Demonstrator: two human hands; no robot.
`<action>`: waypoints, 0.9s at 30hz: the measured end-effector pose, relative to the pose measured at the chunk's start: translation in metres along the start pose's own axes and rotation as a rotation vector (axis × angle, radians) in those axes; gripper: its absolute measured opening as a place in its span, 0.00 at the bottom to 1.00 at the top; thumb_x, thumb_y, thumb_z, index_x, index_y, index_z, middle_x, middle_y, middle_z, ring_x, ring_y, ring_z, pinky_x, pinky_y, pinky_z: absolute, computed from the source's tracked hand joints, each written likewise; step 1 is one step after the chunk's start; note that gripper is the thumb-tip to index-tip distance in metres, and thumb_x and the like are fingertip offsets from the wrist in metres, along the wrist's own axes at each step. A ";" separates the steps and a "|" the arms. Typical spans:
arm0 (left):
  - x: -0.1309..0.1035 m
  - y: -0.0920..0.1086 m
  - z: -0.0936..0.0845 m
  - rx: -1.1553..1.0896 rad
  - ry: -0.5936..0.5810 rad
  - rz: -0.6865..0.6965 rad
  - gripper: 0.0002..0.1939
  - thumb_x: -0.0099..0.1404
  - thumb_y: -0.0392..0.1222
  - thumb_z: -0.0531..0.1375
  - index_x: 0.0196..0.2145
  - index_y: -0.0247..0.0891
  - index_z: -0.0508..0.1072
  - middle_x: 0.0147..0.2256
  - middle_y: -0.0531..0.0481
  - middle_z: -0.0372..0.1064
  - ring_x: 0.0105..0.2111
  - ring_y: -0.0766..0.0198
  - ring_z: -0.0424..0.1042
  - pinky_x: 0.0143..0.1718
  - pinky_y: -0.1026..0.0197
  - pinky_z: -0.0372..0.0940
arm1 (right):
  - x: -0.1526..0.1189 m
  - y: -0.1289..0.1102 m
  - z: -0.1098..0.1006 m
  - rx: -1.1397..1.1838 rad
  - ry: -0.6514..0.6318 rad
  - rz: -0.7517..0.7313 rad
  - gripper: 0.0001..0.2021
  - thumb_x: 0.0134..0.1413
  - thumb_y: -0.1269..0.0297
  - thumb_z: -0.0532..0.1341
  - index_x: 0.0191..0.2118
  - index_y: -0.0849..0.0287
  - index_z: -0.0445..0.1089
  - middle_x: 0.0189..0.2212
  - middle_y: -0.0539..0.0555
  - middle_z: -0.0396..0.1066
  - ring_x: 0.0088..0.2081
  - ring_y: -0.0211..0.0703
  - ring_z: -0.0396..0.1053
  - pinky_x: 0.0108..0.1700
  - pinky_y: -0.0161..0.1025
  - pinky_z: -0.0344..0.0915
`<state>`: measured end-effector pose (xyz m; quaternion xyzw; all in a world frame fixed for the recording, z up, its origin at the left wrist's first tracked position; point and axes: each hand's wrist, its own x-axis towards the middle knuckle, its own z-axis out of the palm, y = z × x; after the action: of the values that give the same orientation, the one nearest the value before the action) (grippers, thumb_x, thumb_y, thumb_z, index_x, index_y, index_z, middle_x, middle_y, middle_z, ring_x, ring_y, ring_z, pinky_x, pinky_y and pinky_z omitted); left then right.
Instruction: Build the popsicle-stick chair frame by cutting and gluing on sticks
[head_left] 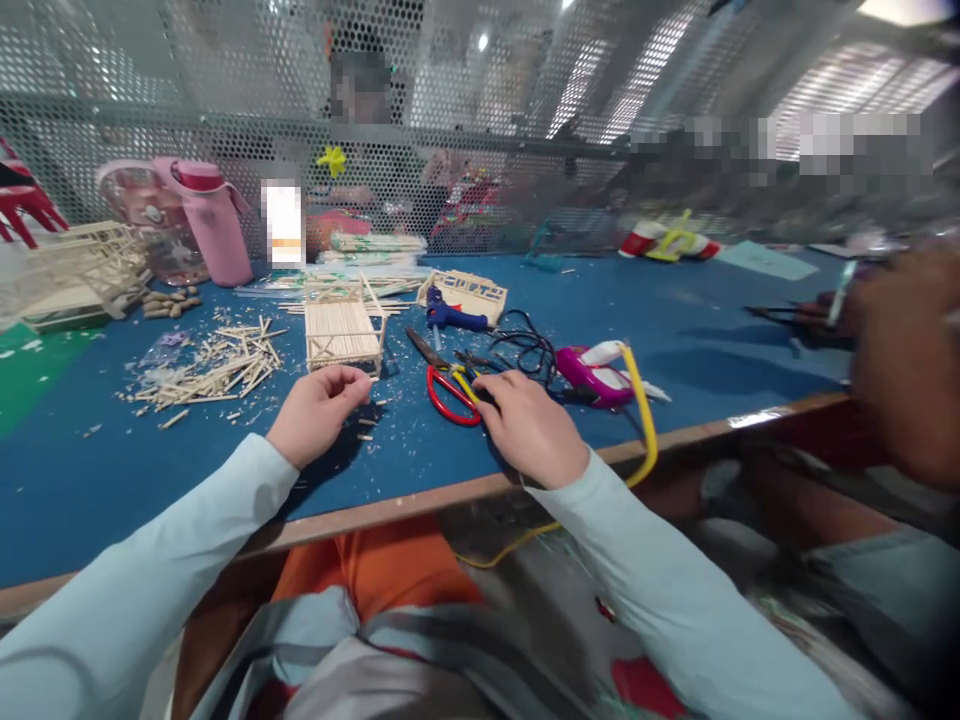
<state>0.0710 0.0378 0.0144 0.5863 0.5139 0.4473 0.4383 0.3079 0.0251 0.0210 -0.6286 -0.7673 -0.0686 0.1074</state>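
Observation:
My left hand (319, 415) is closed in a pinch just in front of a small frame of wooden sticks (343, 330); a tiny pale tip shows at the fingertips, too small to name. My right hand (532, 425) has its thumb and fingers around yellow-handled pliers (466, 385), which lie low over the table. Beside them, partly overlapped, are red-handled scissors (450, 405) with dark blades pointing away. Behind these rests a blue glue gun (454, 315) against another stick-built piece (480, 290). Short stick offcuts are scattered between my hands.
A heap of cut sticks (217, 370) lies left, with a pink bottle (217, 235) behind. Bundled sticks (375, 255) are at the back by a perforated metal screen (450, 110). Right are a purple-and-white tool (596, 378), a yellow cable (641, 420) and another person's blurred hand (907, 350).

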 end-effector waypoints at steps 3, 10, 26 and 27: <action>0.000 0.002 0.000 -0.045 0.001 0.005 0.13 0.54 0.50 0.62 0.27 0.38 0.69 0.19 0.58 0.61 0.16 0.72 0.52 0.19 0.66 0.50 | 0.001 -0.011 -0.008 -0.098 0.014 -0.041 0.17 0.59 0.72 0.50 0.50 0.64 0.70 0.45 0.66 0.69 0.45 0.55 0.66 0.44 0.45 0.61; -0.001 0.002 -0.003 -0.093 -0.011 0.029 0.12 0.54 0.49 0.63 0.26 0.37 0.69 0.19 0.58 0.61 0.16 0.74 0.52 0.18 0.66 0.49 | 0.041 -0.035 -0.002 -0.100 -0.203 -0.067 0.13 0.58 0.70 0.51 0.40 0.65 0.72 0.37 0.67 0.75 0.38 0.55 0.73 0.35 0.43 0.62; -0.011 0.009 0.006 -0.284 0.036 0.065 0.15 0.51 0.50 0.67 0.28 0.38 0.69 0.29 0.52 0.69 0.24 0.70 0.62 0.24 0.66 0.58 | 0.022 -0.022 -0.001 0.845 0.111 -0.017 0.14 0.63 0.61 0.45 0.53 0.55 0.47 0.31 0.49 0.64 0.28 0.37 0.65 0.31 0.33 0.64; -0.013 0.010 0.013 -0.311 0.034 0.073 0.15 0.51 0.50 0.67 0.28 0.38 0.69 0.33 0.50 0.71 0.29 0.68 0.65 0.29 0.66 0.61 | 0.018 -0.025 -0.002 1.049 0.179 -0.033 0.14 0.62 0.59 0.47 0.52 0.53 0.47 0.32 0.49 0.63 0.29 0.37 0.65 0.34 0.34 0.65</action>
<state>0.0850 0.0233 0.0203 0.5219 0.4244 0.5469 0.4985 0.2800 0.0365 0.0279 -0.4699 -0.6963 0.2692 0.4711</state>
